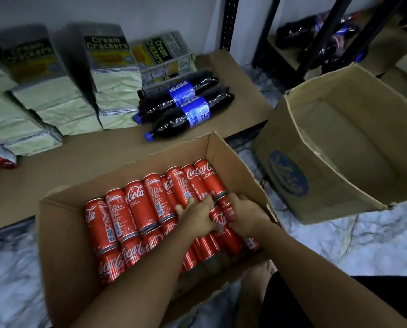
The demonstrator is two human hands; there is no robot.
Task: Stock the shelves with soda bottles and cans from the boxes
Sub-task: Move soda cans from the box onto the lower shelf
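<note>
An open cardboard box (63, 233) on the floor holds several red Coca-Cola cans (136, 204) lying in rows. My left hand (197, 215) and my right hand (247, 215) both reach into the box's right side and grip one red can (219, 217) between them. Two Pepsi bottles (186, 107) lie on their sides on the low brown shelf (79, 157) behind the box. Whether each hand holds a separate can is hidden by the fingers.
Stacked cream cracker packs (108, 74) fill the shelf's left and back. An empty cardboard box (339, 143) stands tilted at the right. More dark bottles (316, 36) lie on a far shelf behind black rack posts (228, 22). The floor is marbled.
</note>
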